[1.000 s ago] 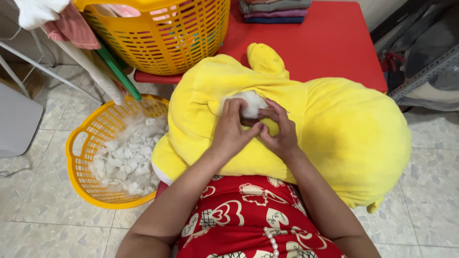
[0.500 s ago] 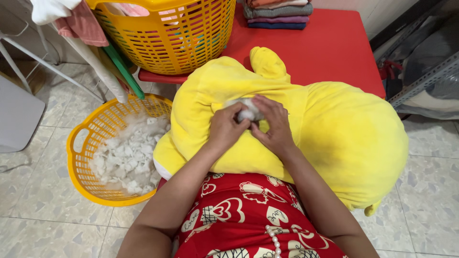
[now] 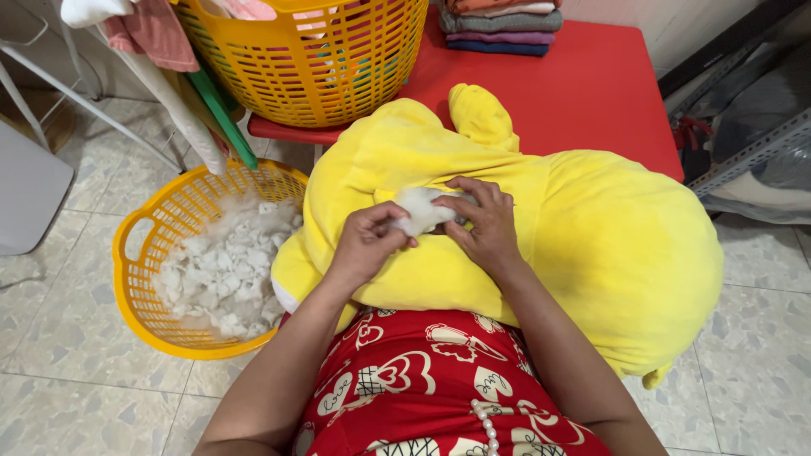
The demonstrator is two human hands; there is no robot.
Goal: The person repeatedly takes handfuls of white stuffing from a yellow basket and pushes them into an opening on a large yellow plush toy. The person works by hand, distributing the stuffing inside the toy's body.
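Nearest the camera, the big yellow plush toy point(image 3: 583, 245) lies across the person's lap. On its top, the left hand point(image 3: 365, 241) pinches a white stuffing tuft point(image 3: 422, 211) w/ fingers closed narrow on it. The right hand point(image 3: 486, 224) presses the plush beside the tuft, fingers bent and touching it. Left of the plush, on the floor, a low yellow basket point(image 3: 139, 253) holds loose white stuffing. Behind the plush is a red table point(image 3: 591, 84) w/ a tall yellow basket point(image 3: 321, 59) and folded cloths point(image 3: 498, 25).

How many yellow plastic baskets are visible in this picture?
2. One yellow plastic basket holding white stuffing stands on the tiled floor at left; one tall yellow plastic basket stands on the red table.
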